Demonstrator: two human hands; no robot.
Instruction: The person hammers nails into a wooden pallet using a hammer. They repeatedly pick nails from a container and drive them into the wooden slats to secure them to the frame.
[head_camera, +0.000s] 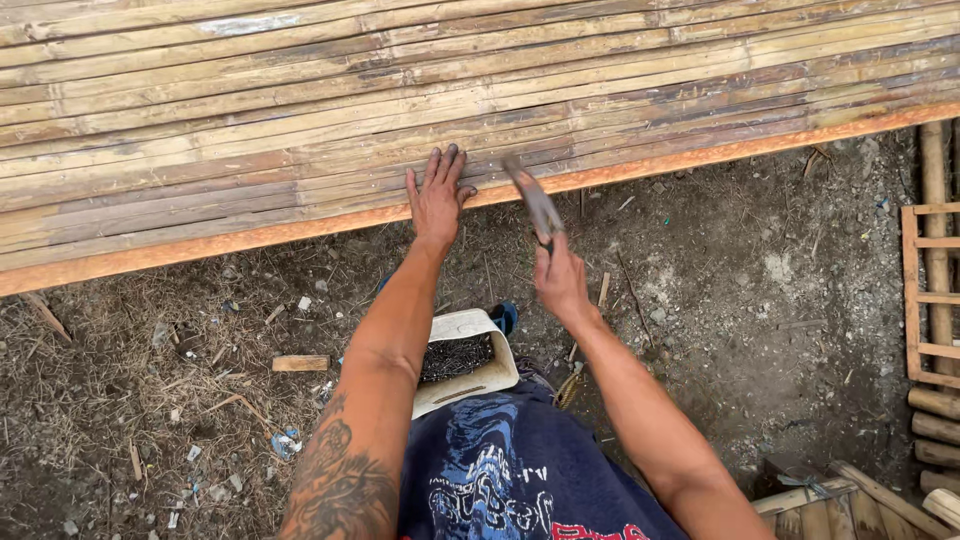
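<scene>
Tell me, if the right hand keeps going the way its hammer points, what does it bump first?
Probably the bamboo slats: the right hand aims the hammer at their near edge, beside the left hand. Depth is uncertain.

Dirt ground (760, 330) with nail box (466, 358), wood scrap (300, 363), straw litter.

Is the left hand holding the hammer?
No, the left hand lies flat on the bamboo slats; the right hand grips the hammer.
</scene>
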